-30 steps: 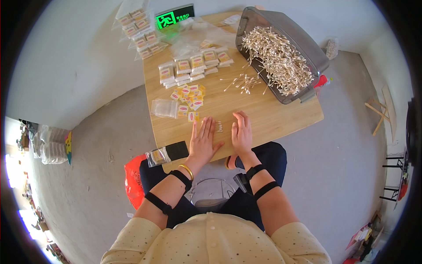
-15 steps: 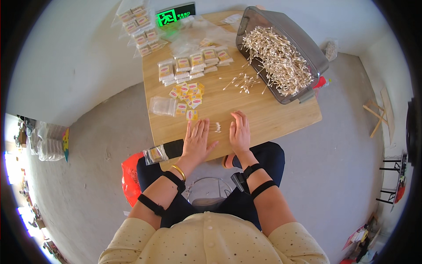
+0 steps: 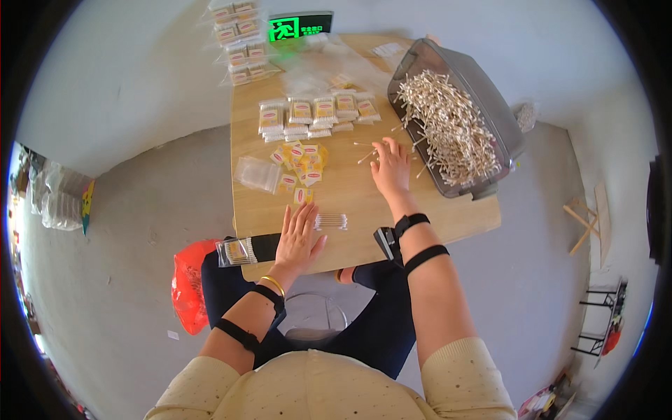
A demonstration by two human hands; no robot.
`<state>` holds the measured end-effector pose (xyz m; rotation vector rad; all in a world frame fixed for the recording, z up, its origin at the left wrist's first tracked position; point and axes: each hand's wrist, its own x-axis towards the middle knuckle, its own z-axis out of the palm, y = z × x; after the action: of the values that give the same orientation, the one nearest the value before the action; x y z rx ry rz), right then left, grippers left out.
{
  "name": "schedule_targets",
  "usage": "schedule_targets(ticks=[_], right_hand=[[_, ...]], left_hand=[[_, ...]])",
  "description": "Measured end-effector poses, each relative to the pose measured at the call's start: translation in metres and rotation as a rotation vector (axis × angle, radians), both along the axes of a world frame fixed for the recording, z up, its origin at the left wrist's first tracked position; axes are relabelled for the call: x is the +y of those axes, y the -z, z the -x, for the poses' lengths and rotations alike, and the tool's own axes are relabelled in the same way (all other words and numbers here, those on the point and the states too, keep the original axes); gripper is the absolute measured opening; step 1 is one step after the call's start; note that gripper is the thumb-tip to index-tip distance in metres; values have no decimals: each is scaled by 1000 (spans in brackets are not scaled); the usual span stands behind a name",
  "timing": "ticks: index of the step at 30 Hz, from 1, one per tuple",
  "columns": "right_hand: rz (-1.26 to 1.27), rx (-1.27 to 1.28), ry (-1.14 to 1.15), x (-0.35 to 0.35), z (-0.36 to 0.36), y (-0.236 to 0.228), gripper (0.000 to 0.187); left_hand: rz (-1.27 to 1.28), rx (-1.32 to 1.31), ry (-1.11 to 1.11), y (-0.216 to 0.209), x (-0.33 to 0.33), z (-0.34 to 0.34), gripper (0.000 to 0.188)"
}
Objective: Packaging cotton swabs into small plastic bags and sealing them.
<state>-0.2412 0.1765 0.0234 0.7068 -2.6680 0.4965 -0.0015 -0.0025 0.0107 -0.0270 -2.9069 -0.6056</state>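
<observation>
My left hand [image 3: 299, 236] lies flat on the table with its fingers stretched out. Its fingertips touch or nearly touch the left ends of a small row of cotton swabs [image 3: 332, 222]. Farther off, my right hand [image 3: 392, 168] hovers over or rests on loose cotton swabs [image 3: 365, 155], its fingers apart and slightly bent; part of that scatter is hidden under it. Close by on the right, a grey plastic bin [image 3: 455, 59] lies tipped on its side, full of cotton swabs [image 3: 455, 133]. Yellow and white label cards [image 3: 308, 164] lie in a loose pile beyond my left hand.
Clear plastic bags [image 3: 257, 173] lie beside the cards on the wooden table [image 3: 420, 224]. Bundled swab packs [image 3: 324, 112] stand stacked farther back. A black strip [image 3: 266, 247] with a bagged swab pack [image 3: 236, 252] sits at the near left edge. A red bag [image 3: 189, 287] is below.
My right hand has moved away from the row of swabs, forward to the loose swabs by the bin. My left hand stays by the row. The whole view has shifted slightly.
</observation>
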Motion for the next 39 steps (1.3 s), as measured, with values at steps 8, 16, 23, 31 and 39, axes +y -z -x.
schedule_targets(ticks=[8, 16, 23, 31, 39], right_hand=[[-119, -122, -95, -34, 8, -4, 12], [141, -171, -322, -17, -103, -6, 5], [-3, -55, -27, 14, 20, -9, 18], [-265, -92, -287, 20, 71, -21, 13], [-287, -91, -410, -7, 59, -17, 9]], left_hand=[[-93, 21, -3, 0, -3, -2, 69], [141, -85, 84, -9, -2, -1, 69], [141, -106, 94, -4, -2, 2, 69], [126, -127, 71, -6, -2, 3, 71], [84, -121, 41, -7, -3, 2, 72]])
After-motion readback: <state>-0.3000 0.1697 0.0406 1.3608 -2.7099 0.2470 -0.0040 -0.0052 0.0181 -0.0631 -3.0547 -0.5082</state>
